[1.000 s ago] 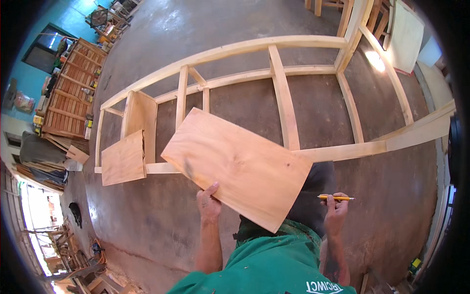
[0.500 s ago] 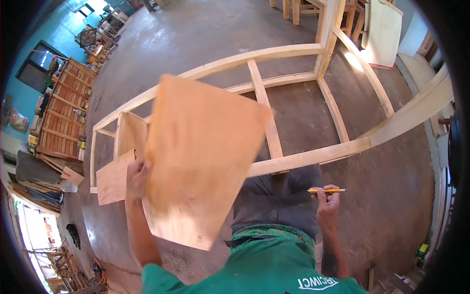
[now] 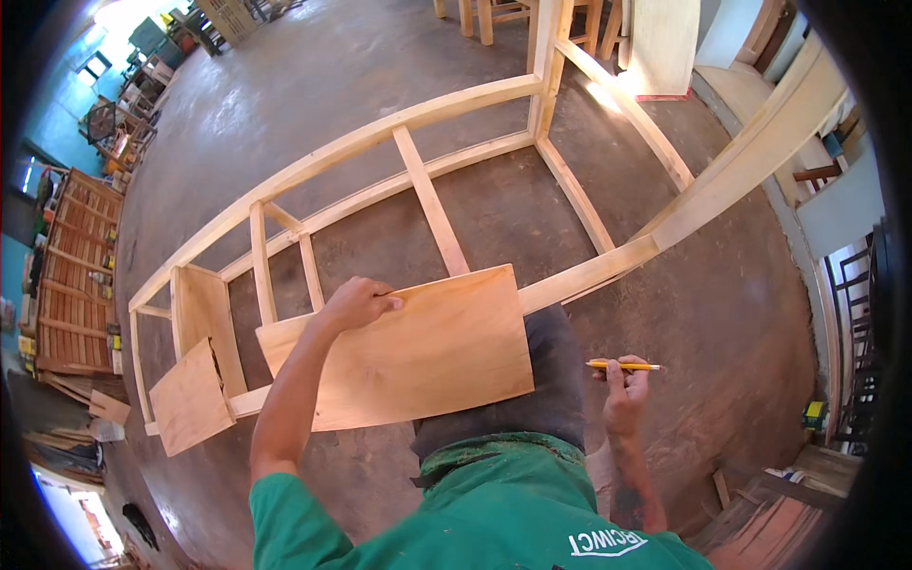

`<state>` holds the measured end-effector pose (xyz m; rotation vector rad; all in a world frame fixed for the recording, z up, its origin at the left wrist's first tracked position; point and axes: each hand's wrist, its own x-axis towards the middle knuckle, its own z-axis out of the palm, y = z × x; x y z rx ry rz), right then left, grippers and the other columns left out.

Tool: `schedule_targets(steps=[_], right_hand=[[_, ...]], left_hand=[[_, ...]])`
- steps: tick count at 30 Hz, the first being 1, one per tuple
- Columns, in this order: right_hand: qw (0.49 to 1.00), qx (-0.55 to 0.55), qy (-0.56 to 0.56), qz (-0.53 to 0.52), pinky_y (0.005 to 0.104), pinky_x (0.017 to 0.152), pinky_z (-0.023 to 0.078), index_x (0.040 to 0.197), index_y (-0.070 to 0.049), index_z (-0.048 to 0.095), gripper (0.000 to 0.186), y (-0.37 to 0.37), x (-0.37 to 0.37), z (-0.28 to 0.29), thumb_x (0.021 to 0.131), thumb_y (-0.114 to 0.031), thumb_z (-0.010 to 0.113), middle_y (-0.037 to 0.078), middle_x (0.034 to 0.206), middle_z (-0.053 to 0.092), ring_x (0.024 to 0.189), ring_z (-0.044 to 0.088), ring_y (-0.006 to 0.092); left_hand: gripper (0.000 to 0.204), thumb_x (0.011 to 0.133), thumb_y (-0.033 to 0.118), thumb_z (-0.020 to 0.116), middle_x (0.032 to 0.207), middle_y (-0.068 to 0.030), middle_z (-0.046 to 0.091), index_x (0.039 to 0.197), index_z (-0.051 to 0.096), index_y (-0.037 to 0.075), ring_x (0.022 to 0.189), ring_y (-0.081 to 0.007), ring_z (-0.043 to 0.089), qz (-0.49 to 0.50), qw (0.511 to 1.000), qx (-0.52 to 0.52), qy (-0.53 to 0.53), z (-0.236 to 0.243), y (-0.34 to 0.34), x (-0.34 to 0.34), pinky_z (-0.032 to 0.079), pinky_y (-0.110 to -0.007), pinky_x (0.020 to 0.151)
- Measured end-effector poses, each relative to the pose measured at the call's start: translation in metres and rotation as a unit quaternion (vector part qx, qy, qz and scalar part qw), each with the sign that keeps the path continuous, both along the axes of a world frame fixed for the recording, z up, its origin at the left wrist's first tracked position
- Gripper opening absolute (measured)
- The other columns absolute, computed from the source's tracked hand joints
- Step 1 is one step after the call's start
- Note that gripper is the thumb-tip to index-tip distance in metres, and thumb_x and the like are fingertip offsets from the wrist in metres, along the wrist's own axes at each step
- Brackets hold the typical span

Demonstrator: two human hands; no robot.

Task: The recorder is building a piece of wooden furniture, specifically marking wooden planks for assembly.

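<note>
A person's left hand (image 3: 361, 302) has its grip closed over the top edge of a flat, rectangular wooden panel (image 3: 432, 351), pale and faintly grained. The panel partly covers the dark trousers (image 3: 556, 380) and the near rail (image 3: 589, 274) of a long, squared-timber frame (image 3: 429, 199). The right hand's (image 3: 624, 399) grip pinches a slim yellow pencil (image 3: 622, 365). A smaller board (image 3: 190, 401), one edge ragged, is at the frame's left end.

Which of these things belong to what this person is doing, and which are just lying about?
Seemingly in use:
wooden panel, gripped by the left hand
yellow pencil, in the right hand
wooden frame, beyond the panel

Apparently not in use:
pale board, upper right
slatted wooden piece, far left
</note>
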<state>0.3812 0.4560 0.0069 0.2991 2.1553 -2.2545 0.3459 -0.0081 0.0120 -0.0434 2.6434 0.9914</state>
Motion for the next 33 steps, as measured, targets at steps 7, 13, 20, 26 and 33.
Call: schedule_targets(steps=[7,13,20,26,33], right_hand=[[0.998,-0.044,0.04,0.03,0.0261,0.076,0.055,0.11,-0.001,0.046,0.017,-0.08,-0.071,-0.004,0.1,-0.011,0.056,0.013,0.093,0.067,0.082,0.066,0.0151],[0.997,-0.045,0.026,0.053,0.0255,0.075,0.056,0.108,0.0,0.051,0.016,-0.106,-0.106,-0.004,0.099,-0.012,0.057,0.014,0.092,0.069,0.079,0.067,0.0153],[0.991,0.03,-0.069,0.108,0.0269,0.072,0.057,0.11,0.0,0.045,0.017,-0.045,-0.022,-0.014,0.1,-0.009,0.055,0.016,0.096,0.067,0.08,0.067,0.0161],[0.989,0.018,-0.114,0.09,0.0263,0.076,0.056,0.112,0.0,0.043,0.019,-0.033,0.031,-0.018,0.099,-0.008,0.055,0.015,0.096,0.067,0.082,0.067,0.0157],[0.988,0.003,-0.118,0.104,0.0254,0.075,0.055,0.113,0.0,0.043,0.021,-0.034,0.027,-0.029,0.099,-0.009,0.056,0.015,0.096,0.066,0.082,0.066,0.0151]], left_hand=[[0.039,0.095,0.042,0.057,0.091,-0.0141,0.067,0.091,0.069,0.005,0.092,-0.0319,0.063,0.114,0.955,-0.179,0.208,-0.063,0.05,0.012,0.044,-0.044,0.083],[0.041,0.098,0.042,0.052,0.09,-0.0123,0.068,0.085,0.067,0.006,0.089,-0.0318,0.063,0.155,0.935,-0.209,0.24,-0.063,0.059,0.007,0.043,-0.045,0.084],[0.035,0.096,0.036,0.056,0.085,-0.0115,0.068,0.083,0.068,0.006,0.086,-0.0312,0.063,0.17,0.928,-0.21,0.255,-0.067,0.057,0.012,0.043,-0.043,0.081],[0.035,0.097,0.037,0.056,0.086,-0.0109,0.068,0.082,0.067,0.006,0.087,-0.0304,0.063,0.165,0.931,-0.216,0.242,-0.061,0.055,0.009,0.042,-0.043,0.081],[0.036,0.098,0.038,0.054,0.087,-0.0113,0.068,0.084,0.067,0.007,0.088,-0.0309,0.062,0.171,0.94,-0.201,0.217,-0.054,0.061,0.009,0.042,-0.043,0.082]])
